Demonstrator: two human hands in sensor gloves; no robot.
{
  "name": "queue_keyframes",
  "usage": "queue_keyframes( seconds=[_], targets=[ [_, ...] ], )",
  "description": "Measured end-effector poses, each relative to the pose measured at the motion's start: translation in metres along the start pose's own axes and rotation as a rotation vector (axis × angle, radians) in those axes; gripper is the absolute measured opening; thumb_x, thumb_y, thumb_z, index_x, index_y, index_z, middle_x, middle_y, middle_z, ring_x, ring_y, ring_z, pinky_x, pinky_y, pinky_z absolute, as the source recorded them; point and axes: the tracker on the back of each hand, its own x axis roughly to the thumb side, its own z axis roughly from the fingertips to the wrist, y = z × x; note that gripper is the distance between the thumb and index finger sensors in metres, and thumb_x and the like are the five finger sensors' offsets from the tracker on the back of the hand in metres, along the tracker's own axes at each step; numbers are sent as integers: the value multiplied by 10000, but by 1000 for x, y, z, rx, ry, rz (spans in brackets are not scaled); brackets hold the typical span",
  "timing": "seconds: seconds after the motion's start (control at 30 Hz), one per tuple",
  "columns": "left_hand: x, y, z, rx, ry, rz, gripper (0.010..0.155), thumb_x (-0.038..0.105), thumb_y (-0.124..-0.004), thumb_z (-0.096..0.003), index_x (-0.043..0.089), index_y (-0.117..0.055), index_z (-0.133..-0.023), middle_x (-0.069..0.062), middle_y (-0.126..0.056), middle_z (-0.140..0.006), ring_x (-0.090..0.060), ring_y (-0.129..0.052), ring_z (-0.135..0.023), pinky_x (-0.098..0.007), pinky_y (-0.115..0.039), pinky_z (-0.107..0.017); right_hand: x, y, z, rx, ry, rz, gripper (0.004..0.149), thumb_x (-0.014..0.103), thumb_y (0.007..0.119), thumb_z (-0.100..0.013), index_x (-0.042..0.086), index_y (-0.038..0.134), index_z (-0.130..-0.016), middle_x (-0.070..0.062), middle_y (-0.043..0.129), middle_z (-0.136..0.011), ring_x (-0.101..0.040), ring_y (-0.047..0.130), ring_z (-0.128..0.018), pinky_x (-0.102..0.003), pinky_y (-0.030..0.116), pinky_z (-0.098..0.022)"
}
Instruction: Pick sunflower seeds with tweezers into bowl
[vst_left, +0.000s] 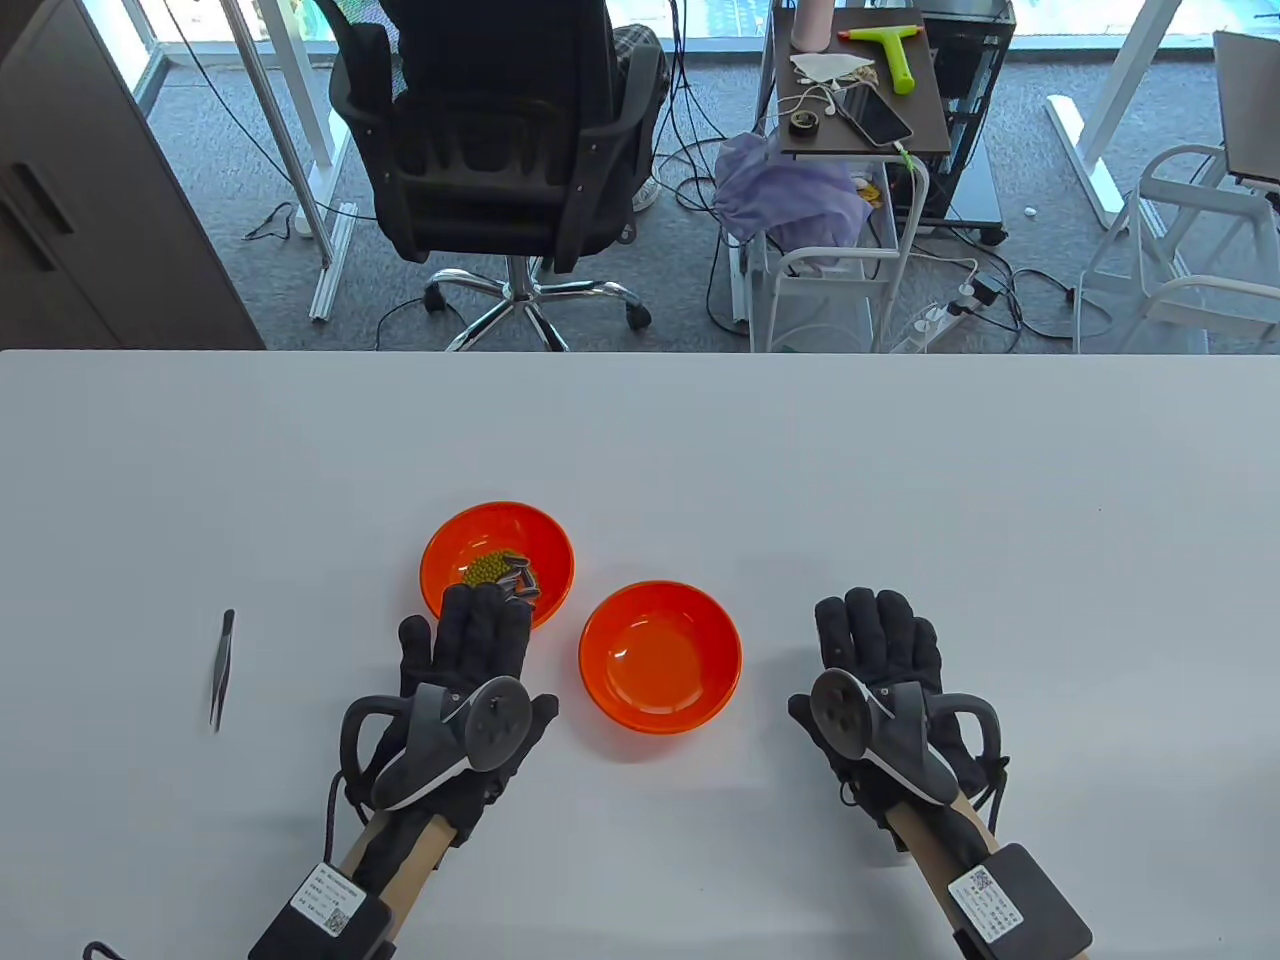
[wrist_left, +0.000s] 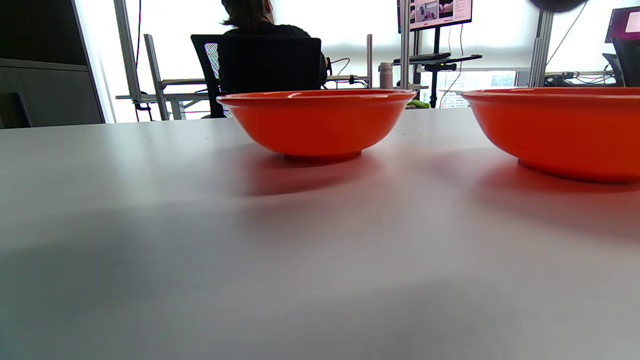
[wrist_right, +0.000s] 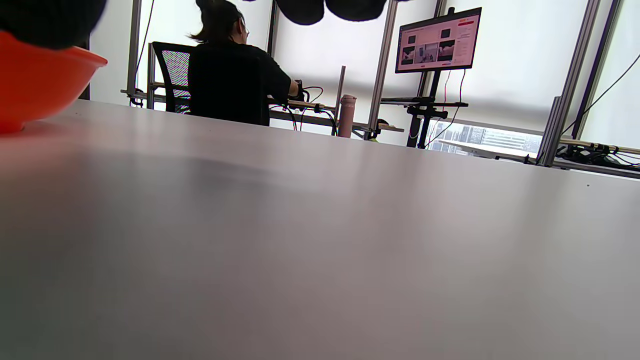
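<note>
Slim metal tweezers (vst_left: 222, 668) lie on the white table at the far left, apart from both hands. An orange bowl (vst_left: 452, 532) holds striped sunflower seeds (vst_left: 521, 581) and green beans (vst_left: 484, 568). An empty orange bowl (vst_left: 660, 660) stands to its right and nearer. My left hand (vst_left: 470, 640) rests flat on the table, open, with its fingertips at the seed bowl's near rim. My right hand (vst_left: 880, 640) rests flat and open, right of the empty bowl. The left wrist view shows the seed bowl (wrist_left: 315, 120) and the empty bowl (wrist_left: 560, 130) from the side.
The table's far edge runs across the middle of the table view. Beyond it are an office chair (vst_left: 500, 130) and a small cart (vst_left: 860, 90). The empty bowl's side (wrist_right: 30, 80) shows at the left edge of the right wrist view.
</note>
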Motion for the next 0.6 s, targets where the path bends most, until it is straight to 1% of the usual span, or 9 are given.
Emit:
queue_keyframes(
  seconds=[0.17, 0.2, 0.23, 0.27, 0.3, 0.4, 0.47, 0.53, 0.6],
  targets=[
    [-7, 4, 0, 19, 23, 12, 834, 641, -637, -458, 286, -258, -1110, -14, -215, -1227, -299, -236, -1184, -613, -226, -796, 0, 0, 0, 4, 2, 5, 934, 678, 722, -310, 340, 292, -1067, 9, 311, -1170, -351, 371, -1106, -514, 368, -809],
    [-12, 8, 0, 44, 45, 18, 832, 639, -643, -456, 287, -268, -1110, -49, -227, -1226, -303, -247, -1183, -614, -232, -797, 0, 0, 0, 6, 3, 6, 934, 678, 721, -311, 339, 290, -1068, 7, 310, -1170, -350, 369, -1107, -515, 368, -809],
    [-17, 11, 0, 69, 66, 21, 827, 634, -651, -456, 286, -286, -1111, -14, -247, -1228, -301, -268, -1184, -612, -245, -800, -1, 0, 0, 4, 5, 5, 933, 678, 722, -310, 340, 292, -1067, 8, 313, -1170, -352, 371, -1106, -515, 368, -809],
    [-22, 13, 0, 88, 89, 24, 824, 627, -666, -455, 283, -305, -1111, -46, -272, -1228, -304, -294, -1184, -610, -263, -803, -1, 0, 0, 4, 6, 5, 934, 677, 722, -310, 339, 292, -1067, 8, 313, -1170, -351, 372, -1106, -515, 368, -809],
    [-29, 16, 0, 98, 123, 26, 821, 617, -682, -455, 278, -323, -1111, -46, -294, -1228, -305, -316, -1183, -609, -277, -805, -1, 0, 0, 6, 8, 4, 933, 678, 721, -310, 341, 292, -1067, 7, 312, -1170, -350, 370, -1107, -518, 367, -807],
    [-58, 21, 0, 128, 234, 31, 806, 587, -730, -452, 271, -384, -1108, -45, -370, -1223, -310, -396, -1176, -599, -332, -812, -2, 0, -1, 6, 13, 1, 935, 677, 723, -310, 338, 293, -1068, 6, 314, -1170, -351, 372, -1107, -515, 368, -809],
    [-86, 24, 1, 142, 345, 27, 799, 570, -760, -450, 262, -421, -1105, -50, -416, -1218, -317, -442, -1170, -591, -364, -817, -2, 0, -1, 12, 16, 1, 931, 676, 722, -311, 340, 294, -1067, 7, 312, -1171, -351, 371, -1107, -516, 368, -809],
    [-108, 25, 2, 139, 425, 25, 791, 552, -786, -447, 256, -455, -1102, -54, -455, -1212, -323, -486, -1160, -587, -390, -815, -2, 0, -2, 14, 16, 2, 931, 676, 722, -311, 340, 296, -1067, 6, 313, -1171, -352, 371, -1106, -516, 368, -809],
    [-137, 24, 6, 115, 533, 34, 789, 538, -809, -445, 243, -479, -1099, -65, -481, -1205, -332, -515, -1151, -581, -418, -815, -2, 1, -2, 22, 18, 4, 930, 676, 722, -311, 341, 297, -1067, 6, 312, -1171, -351, 371, -1107, -516, 368, -810]
  ],
)
